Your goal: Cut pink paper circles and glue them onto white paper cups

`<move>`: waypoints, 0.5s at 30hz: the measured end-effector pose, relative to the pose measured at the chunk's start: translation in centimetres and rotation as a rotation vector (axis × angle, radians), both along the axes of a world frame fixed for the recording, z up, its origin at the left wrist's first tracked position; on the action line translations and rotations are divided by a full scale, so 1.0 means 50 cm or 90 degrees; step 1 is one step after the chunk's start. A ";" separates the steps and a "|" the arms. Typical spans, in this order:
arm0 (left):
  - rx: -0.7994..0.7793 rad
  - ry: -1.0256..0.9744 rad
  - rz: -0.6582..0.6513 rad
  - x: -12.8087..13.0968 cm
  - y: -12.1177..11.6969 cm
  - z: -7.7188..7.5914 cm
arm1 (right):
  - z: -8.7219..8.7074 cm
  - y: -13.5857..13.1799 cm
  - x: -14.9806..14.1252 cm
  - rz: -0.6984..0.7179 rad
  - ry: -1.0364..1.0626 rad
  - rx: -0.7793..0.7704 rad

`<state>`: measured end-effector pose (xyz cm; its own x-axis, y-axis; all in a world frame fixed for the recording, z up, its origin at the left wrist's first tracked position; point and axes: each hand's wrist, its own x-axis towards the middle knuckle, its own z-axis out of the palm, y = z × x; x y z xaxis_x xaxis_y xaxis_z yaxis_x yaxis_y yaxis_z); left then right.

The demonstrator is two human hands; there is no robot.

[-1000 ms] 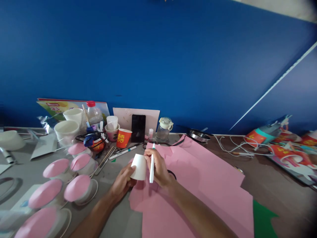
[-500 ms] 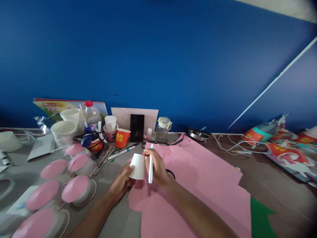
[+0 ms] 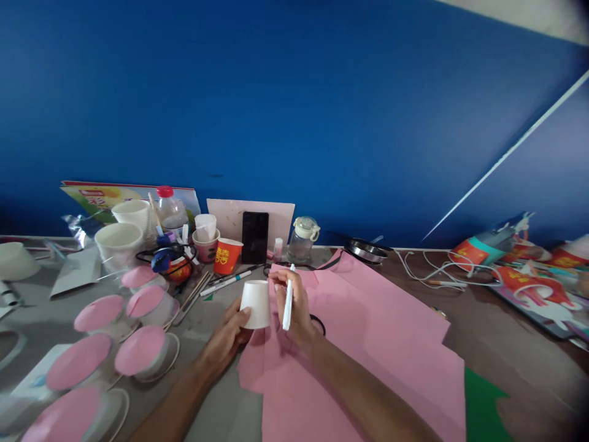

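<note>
A plain white paper cup (image 3: pixel 256 305), bottom end up, is gripped at its left side by my left hand (image 3: pixel 230 328). Just right of the cup, my right hand (image 3: pixel 294 304) holds a white marker pen (image 3: pixel 288 304) between thumb and fingers. The pen stands nearly upright, and its tip cannot be made out. Beneath both hands spreads pink paper (image 3: pixel 368 350), with a black loop (image 3: pixel 318 323) showing beside my right wrist. To the left stand several white cups topped with pink paper discs (image 3: pixel 140 350).
Behind my hands are a red paper cup (image 3: pixel 227 256), a dark phone (image 3: pixel 254 238) propped upright and a glass jar (image 3: pixel 304 239). A tape roll (image 3: pixel 365 250) lies farther right, near white cables (image 3: pixel 432 270). Stacked white cups (image 3: pixel 118 242) and a bottle (image 3: pixel 171 212) stand back left.
My right hand has shifted slightly right, away from the cup, and the marker pen leans more to the right. The cup has risen a little and stands straighter in my left hand.
</note>
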<state>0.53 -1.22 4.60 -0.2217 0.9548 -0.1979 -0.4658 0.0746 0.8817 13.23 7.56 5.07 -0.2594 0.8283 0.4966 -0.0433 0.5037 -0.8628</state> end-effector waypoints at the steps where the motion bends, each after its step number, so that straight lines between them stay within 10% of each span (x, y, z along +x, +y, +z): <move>1: 0.005 0.003 0.027 0.001 0.001 0.005 | -0.005 0.001 -0.003 0.004 0.007 -0.010; 15: 0.093 0.176 0.183 0.008 0.020 -0.008 | -0.008 -0.023 0.005 0.019 -0.173 0.183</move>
